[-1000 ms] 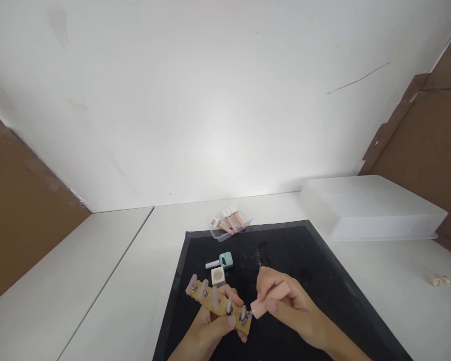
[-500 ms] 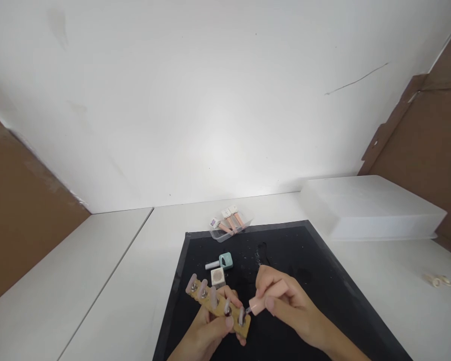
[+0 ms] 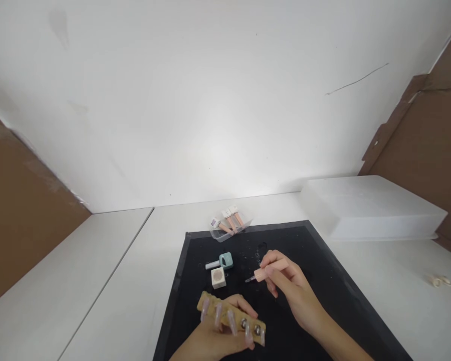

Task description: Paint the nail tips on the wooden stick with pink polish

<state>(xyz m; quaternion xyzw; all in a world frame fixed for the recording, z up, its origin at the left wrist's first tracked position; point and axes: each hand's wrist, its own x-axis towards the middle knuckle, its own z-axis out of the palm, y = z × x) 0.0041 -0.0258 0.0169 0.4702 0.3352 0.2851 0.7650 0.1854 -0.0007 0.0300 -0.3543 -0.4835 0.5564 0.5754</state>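
Note:
My left hand [image 3: 214, 341] grips a tan strip [image 3: 225, 309] that carries several glossy pinkish nail tips [image 3: 231, 321] on round metal mounts. In my right hand [image 3: 295, 291] is a peach brush cap [image 3: 272, 269], held between thumb and fingers, its short wet-looking brush pointing left. The brush tip is apart from the strip, above and behind its right end. Just beyond the strip sits a square white bottle [image 3: 218, 278] with a round mark on top. A teal bottle [image 3: 226, 260] with a pale handle lies right behind it.
Beneath the hands is a black mat [image 3: 285, 240]. A clear tray [image 3: 221, 237] at its back edge holds several peach-handled bottles. At the right stand a large white box [image 3: 387, 220] and small cream pieces [image 3: 439, 281]. Brown boards flank the white table.
The strip has moved down and right and tilted, so its nail tips now point toward me. My right hand has lifted the brush up and away from the strip.

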